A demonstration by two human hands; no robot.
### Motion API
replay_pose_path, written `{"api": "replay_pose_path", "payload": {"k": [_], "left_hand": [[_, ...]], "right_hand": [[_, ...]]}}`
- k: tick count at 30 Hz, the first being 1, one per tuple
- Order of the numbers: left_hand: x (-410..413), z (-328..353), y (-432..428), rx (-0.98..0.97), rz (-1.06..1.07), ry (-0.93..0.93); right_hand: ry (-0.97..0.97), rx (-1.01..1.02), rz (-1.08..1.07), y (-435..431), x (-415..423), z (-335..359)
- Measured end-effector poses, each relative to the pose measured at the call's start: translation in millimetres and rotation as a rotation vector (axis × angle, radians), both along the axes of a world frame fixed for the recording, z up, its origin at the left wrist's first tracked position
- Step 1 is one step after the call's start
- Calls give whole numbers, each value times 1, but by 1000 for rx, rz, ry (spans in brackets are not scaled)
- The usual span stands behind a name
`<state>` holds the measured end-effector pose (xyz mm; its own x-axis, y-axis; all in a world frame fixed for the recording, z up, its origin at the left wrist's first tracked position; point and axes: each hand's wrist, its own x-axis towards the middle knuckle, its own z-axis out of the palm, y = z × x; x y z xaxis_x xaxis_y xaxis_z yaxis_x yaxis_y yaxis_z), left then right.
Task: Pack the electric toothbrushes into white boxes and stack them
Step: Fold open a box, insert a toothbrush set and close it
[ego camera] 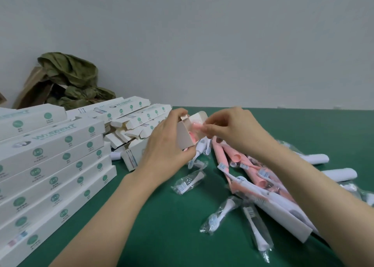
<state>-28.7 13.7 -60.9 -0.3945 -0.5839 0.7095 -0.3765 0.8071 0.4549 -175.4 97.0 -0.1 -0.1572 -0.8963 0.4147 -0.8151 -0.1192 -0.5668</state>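
Observation:
My left hand (166,143) grips a white box (185,134) by its open end, flaps up, above the green table (157,216). My right hand (232,131) pinches a pink toothbrush part in clear wrap (197,127) at the box mouth, partly inside. A pile of pink toothbrush handles (226,155) and wrapped brush heads (190,182) lies below and right of my hands. White toothbrush handles (315,158) lie further right. A stack of closed white boxes (50,165) stands at the left.
Open, unfilled white boxes (131,123) lie heaped behind the stack. A brown paper bag with green plastic (66,80) sits against the wall at back left. Folded white sheets (283,212) lie under the pile at right.

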Motion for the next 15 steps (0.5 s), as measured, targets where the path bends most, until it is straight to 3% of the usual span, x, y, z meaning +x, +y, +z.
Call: {"api": "replay_pose_path", "payload": {"k": [5,8,10,15], "left_hand": [[-1,-1,1,45,-48,-6],[2,1,-1,35,-57,6],[5,4,-4,36,-28,65],[12,11,-12,79,38,255]], "right_hand": [[561,11,-26,-6,12,16],[661,-11,-59,-15,25,25],[525,-26,-24,-21,28,31],[-70,-101,257,-22,30,36]]}}
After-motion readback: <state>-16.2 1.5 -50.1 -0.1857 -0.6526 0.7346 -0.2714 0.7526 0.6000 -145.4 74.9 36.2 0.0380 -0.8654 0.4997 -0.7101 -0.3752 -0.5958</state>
